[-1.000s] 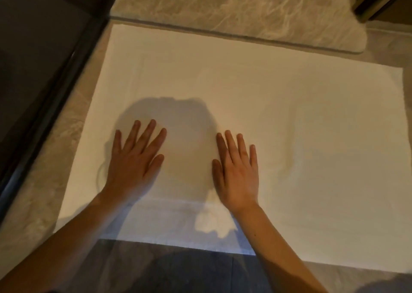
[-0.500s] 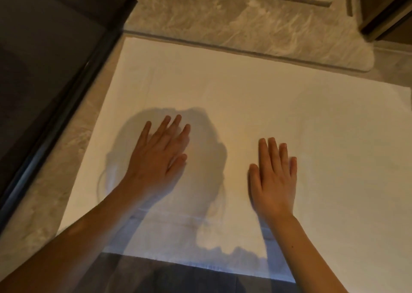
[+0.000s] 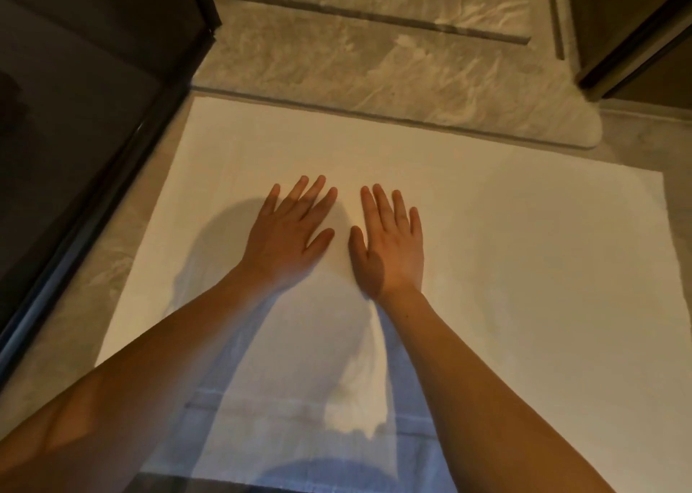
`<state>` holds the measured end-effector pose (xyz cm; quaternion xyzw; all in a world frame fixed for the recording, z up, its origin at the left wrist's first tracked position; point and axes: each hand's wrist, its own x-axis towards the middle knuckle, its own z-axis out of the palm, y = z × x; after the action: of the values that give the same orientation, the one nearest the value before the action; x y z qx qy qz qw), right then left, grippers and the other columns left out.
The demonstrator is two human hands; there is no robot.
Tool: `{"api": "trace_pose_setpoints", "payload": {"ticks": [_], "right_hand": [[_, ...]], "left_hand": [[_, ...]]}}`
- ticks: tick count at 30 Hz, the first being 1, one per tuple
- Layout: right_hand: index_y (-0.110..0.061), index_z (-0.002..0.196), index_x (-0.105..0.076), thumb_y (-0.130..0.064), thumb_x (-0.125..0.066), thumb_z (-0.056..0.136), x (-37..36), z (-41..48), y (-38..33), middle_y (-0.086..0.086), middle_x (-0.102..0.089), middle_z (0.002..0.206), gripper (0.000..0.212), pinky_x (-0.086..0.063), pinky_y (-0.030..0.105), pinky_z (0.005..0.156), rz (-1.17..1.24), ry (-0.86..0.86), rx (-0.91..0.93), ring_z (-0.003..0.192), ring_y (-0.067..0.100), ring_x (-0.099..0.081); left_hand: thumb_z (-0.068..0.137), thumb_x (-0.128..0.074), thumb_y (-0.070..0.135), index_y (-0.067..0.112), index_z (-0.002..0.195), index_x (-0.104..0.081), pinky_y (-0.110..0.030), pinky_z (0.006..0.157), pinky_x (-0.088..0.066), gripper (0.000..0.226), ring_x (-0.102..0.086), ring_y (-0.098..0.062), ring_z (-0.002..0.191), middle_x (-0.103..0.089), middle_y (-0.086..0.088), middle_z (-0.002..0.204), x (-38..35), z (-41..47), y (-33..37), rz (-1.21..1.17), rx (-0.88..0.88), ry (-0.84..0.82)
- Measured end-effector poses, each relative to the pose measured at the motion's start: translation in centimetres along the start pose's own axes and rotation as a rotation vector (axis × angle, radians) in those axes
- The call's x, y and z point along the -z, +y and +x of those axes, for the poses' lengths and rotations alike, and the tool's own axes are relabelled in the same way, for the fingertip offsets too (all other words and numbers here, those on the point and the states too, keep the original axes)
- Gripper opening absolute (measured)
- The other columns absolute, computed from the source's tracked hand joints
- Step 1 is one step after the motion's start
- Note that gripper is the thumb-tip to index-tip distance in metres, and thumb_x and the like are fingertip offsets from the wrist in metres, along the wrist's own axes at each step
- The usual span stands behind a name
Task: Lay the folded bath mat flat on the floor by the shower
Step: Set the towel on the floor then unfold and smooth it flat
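The white bath mat (image 3: 524, 249) lies spread out flat on the marbled floor, its far edge along the shower threshold. My left hand (image 3: 290, 236) and my right hand (image 3: 391, 243) rest palm down side by side on the middle of the mat, fingers spread and pointing away from me. Neither hand holds anything. My forearms and their shadows cover part of the mat's near half.
A dark glass shower panel with a black frame (image 3: 93, 200) runs along the mat's left side. Beyond the mat lies the marbled shower floor (image 3: 374, 61) with a long drain slot (image 3: 374, 16). A dark door frame (image 3: 633, 43) stands at the top right.
Both hands have slid forward over the mat, away from me, and drawn closer together. The view has shifted forward, showing more of the shower floor.
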<state>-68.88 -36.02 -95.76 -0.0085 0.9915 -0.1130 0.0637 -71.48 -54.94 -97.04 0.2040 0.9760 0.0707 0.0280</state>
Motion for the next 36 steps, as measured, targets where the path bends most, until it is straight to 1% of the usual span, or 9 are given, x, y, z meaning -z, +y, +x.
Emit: {"api": "trace_pose_setpoints", "payload": {"ticks": [5,11,15,18,20,24,30,33,36], "right_hand": [[-0.028,0.157,-0.007,-0.048,-0.014,0.100,0.1,0.1,-0.1,-0.006,-0.006,0.165,0.061,0.002,0.041,0.123,0.036,0.003,0.018,0.152,0.019,0.004],[-0.030,0.157,-0.006,-0.042,-0.020,0.103,0.8,-3.0,2.5,-0.006,-0.004,0.165,0.057,0.003,0.040,0.123,0.049,-0.045,0.059,0.152,0.018,0.003],[-0.028,0.157,-0.008,-0.040,-0.016,0.103,1.8,-9.2,8.6,-0.006,-0.006,0.165,0.057,0.002,0.042,0.123,0.034,0.002,-0.104,0.152,0.019,0.002],[-0.025,0.158,-0.006,-0.041,-0.013,0.102,2.3,-12.2,11.6,-0.005,-0.005,0.165,0.058,0.000,0.043,0.123,0.014,0.011,-0.204,0.152,0.019,0.003],[-0.026,0.158,-0.006,-0.041,-0.014,0.102,2.1,-12.9,11.9,-0.006,-0.004,0.165,0.058,0.001,0.042,0.123,0.015,0.016,-0.206,0.152,0.019,0.003],[-0.027,0.157,-0.007,-0.042,-0.012,0.101,2.1,-12.7,12.4,-0.007,-0.006,0.165,0.059,0.001,0.039,0.123,0.036,0.024,-0.174,0.152,0.017,0.002],[-0.021,0.158,-0.003,-0.041,-0.009,0.101,2.8,-15.4,17.6,-0.002,-0.004,0.166,0.060,-0.003,0.042,0.124,0.022,0.070,-0.371,0.152,0.018,0.002],[-0.018,0.158,-0.005,-0.042,-0.009,0.101,2.6,-15.2,16.2,0.001,-0.004,0.165,0.062,-0.003,0.044,0.123,0.047,0.083,-0.388,0.152,0.020,0.001],[-0.019,0.158,-0.006,-0.044,-0.011,0.101,1.6,-15.3,13.6,0.000,-0.004,0.165,0.062,-0.002,0.043,0.123,0.036,0.090,-0.320,0.152,0.020,0.000]], "left_hand": [[0.099,-0.021,0.054,0.033,0.155,-0.015,-0.050,0.120,-0.010,0.060,-0.014,-0.020,0.151,-0.020,0.004,0.164,0.2,-0.1,-2.4,0.025,0.095,0.005],[0.098,-0.025,0.049,0.030,0.155,-0.021,-0.050,0.121,-0.008,0.061,-0.012,-0.020,0.152,-0.018,0.003,0.164,1.2,-0.3,-1.6,-0.027,0.085,0.017],[0.095,-0.024,0.046,0.026,0.156,-0.019,-0.049,0.122,-0.004,0.064,-0.007,-0.021,0.152,-0.013,-0.003,0.166,2.2,-1.1,-0.1,-0.044,0.137,0.009],[0.093,-0.031,0.042,0.021,0.153,-0.029,-0.049,0.121,-0.010,0.064,-0.017,-0.025,0.151,-0.021,-0.007,0.163,2.1,-3.4,4.8,-0.066,-0.074,0.024],[0.095,-0.032,0.041,0.020,0.153,-0.030,-0.048,0.121,-0.014,0.062,-0.021,-0.026,0.150,-0.023,-0.008,0.162,1.1,-5.3,7.5,-0.065,-0.214,-0.037],[0.099,-0.028,0.041,0.023,0.155,-0.025,-0.047,0.121,-0.014,0.059,-0.017,-0.023,0.151,-0.019,-0.004,0.164,-0.1,-5.8,7.2,-0.048,-0.213,-0.078],[0.099,-0.025,0.042,0.026,0.156,-0.019,-0.046,0.122,-0.010,0.060,-0.012,-0.021,0.152,-0.016,-0.003,0.164,-0.1,-5.8,7.4,-0.031,-0.202,-0.108],[0.098,-0.026,0.042,0.023,0.156,-0.020,-0.044,0.123,-0.007,0.061,-0.009,-0.020,0.152,-0.016,-0.005,0.165,0.5,-6.1,8.4,-0.036,-0.195,-0.088],[0.099,-0.028,0.040,0.019,0.156,-0.022,-0.045,0.123,-0.008,0.061,-0.010,-0.021,0.152,-0.015,-0.005,0.165,0.2,-7.4,10.9,-0.065,-0.293,-0.097]]}}
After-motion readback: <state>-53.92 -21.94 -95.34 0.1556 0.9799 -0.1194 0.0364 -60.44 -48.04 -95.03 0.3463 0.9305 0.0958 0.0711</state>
